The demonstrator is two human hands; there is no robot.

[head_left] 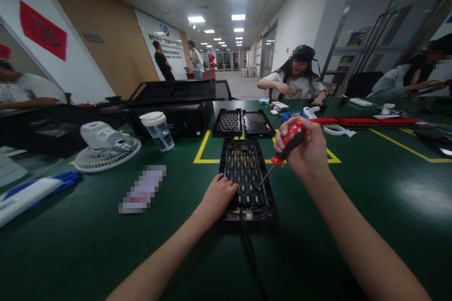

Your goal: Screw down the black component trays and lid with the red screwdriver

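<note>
In front of me on the green table lies a black rectangular case point(246, 169) with rows of dark honeycomb-like cells, and a black cable point(249, 244) runs from its near end toward me. My left hand point(221, 192) rests on the case's left edge, its fingertips over the cells. A red and black screwdriver point(290, 142) is gripped in my right hand point(309, 148), tilted, with its shaft slanting down to the left. The screwdriver's tip is at the right part of the cells; whether it touches them I cannot tell.
Beyond the case lie an open black toolbox-like case point(259, 123) and yellow tape point(206, 162). To the left are a clear cup point(158, 134), a white fan point(106, 148) and a black bin point(173, 117). A co-worker point(296, 80) sits across the table.
</note>
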